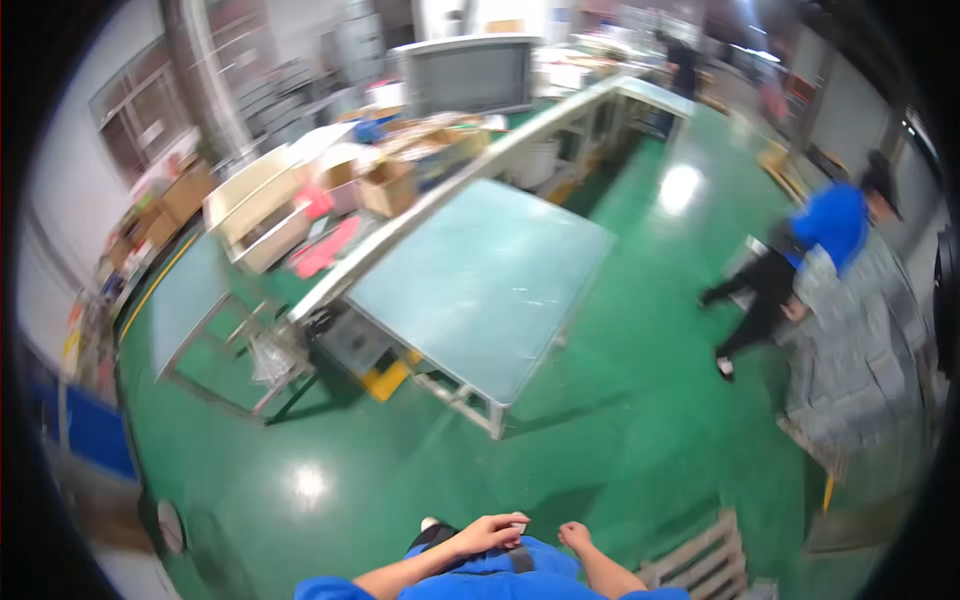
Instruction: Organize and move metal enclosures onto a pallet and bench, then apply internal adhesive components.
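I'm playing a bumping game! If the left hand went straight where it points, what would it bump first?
The left hand points rightward, so probably the right hand. Depth is unclear, so it might just miss.

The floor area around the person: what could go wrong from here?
The slatted pallet low at the right could be tripped over. The near corner of the pale blue table juts out and might be bumped into. The green floor shines; if it is slick, it could cause a slip.

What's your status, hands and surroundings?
Left hand, right hand before waist, nothing visibly held. Pale-topped table ahead. Slatted pallet at right; co-worker farther off.
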`<state>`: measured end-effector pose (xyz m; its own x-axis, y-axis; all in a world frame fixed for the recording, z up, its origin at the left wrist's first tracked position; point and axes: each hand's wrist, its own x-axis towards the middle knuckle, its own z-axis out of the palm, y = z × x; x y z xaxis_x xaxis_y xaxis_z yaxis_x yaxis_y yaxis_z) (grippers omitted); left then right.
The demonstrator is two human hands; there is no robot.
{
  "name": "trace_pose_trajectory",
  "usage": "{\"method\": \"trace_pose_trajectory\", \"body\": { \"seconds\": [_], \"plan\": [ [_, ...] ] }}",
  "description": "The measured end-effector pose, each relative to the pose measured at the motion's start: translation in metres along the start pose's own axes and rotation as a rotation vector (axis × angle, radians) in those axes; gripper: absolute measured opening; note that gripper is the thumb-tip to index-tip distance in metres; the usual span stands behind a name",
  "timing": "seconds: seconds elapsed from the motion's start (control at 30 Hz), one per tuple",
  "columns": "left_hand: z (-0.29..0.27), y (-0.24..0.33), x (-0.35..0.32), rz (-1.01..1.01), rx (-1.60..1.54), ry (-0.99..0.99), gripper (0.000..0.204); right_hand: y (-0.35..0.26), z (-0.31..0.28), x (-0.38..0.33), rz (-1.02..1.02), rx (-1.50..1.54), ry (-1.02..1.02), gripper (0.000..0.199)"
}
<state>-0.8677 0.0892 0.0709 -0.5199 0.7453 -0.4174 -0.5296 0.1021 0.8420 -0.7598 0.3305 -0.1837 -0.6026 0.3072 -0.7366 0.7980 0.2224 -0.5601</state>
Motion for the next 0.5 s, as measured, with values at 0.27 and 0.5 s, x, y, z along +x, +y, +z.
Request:
{"method": "trace_pose_trajectory", "body": {
  "seconds": [0.27,0.5],
  "plan": [
    [-0.058,-0.015,-0.037,0.062,-0.167,0.281,0.031,-0.047,0.011,0.03,-0.014,-0.194,-0.174,0.014],
    [-0.158,-0.007,-0.054,0.136,-0.267,0.337,0.031,-0.152,0.063,0.044,-0.028,-0.194,-0.129,0.014]
  ]
}}
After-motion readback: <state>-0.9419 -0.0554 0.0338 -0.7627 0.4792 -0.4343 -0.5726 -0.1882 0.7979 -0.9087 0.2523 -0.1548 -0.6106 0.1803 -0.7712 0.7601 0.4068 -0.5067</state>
